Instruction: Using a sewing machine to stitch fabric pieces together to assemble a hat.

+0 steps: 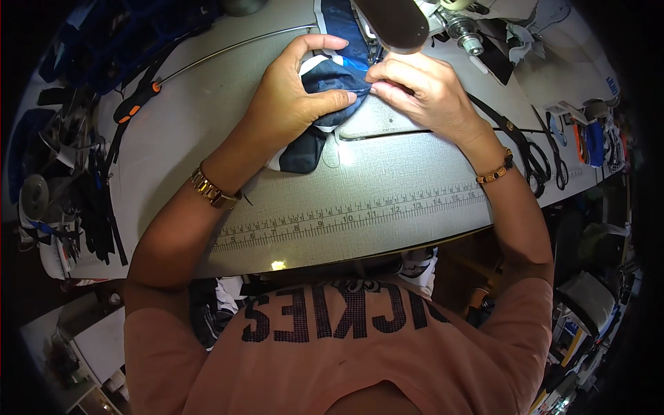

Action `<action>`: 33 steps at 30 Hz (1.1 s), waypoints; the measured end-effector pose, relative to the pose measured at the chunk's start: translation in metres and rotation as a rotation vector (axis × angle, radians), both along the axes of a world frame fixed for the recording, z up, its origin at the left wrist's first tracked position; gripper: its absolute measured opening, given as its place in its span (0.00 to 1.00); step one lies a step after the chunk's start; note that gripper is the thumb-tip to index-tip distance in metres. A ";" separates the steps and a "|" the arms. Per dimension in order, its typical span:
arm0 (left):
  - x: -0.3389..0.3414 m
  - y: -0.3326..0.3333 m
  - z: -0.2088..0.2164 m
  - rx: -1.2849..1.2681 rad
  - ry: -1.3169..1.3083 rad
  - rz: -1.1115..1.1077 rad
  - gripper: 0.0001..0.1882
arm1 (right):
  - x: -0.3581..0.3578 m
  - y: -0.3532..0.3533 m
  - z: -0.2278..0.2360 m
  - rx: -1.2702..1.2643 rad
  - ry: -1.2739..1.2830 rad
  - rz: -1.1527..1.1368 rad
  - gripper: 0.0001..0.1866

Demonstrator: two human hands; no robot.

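Observation:
A dark navy fabric piece with white edging (325,75) lies bunched at the sewing machine (391,26). My left hand (294,90) curves round its left side, thumb on top and index finger reaching over the far edge. With thumb and fingers pinched together, my right hand (422,86) grips the fabric's right edge, close by the machine's needle area. One end of the fabric hangs toward me below my left wrist, and another stretches away behind the machine head. The needle itself is mostly hidden by the machine head and my fingers.
A long-shafted screwdriver with a black and orange handle (137,102) lies at the left. Black scissors (532,155) rest on the right side of the table (387,166), whose near edge carries a printed ruler scale. Dark straps and cloth (90,187) crowd the left edge.

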State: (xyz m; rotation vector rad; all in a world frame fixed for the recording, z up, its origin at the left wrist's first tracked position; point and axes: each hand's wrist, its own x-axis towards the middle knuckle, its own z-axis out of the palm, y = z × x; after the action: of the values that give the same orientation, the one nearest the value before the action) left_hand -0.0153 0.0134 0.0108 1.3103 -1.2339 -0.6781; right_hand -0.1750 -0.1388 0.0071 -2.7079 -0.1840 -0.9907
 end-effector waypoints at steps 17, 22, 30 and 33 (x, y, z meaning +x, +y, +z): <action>0.004 -0.011 -0.009 -0.322 -0.973 0.218 0.09 | 0.001 -0.011 -0.007 0.086 -0.005 -0.035 0.06; 0.003 -0.011 -0.009 -0.274 -0.891 0.187 0.08 | 0.002 -0.012 -0.011 0.045 0.046 -0.057 0.07; -0.004 -0.014 -0.011 -0.182 -0.538 0.135 0.06 | 0.002 -0.010 -0.009 0.028 0.018 -0.028 0.06; -0.005 -0.014 -0.012 -0.184 -0.520 0.154 0.07 | 0.001 -0.011 -0.008 0.069 0.013 0.021 0.06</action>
State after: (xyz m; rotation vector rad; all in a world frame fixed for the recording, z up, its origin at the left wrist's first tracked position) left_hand -0.0201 -0.0008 -0.0010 1.4548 -1.5452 -0.1043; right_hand -0.1743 -0.1501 -0.0010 -2.6439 -0.1722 -0.9558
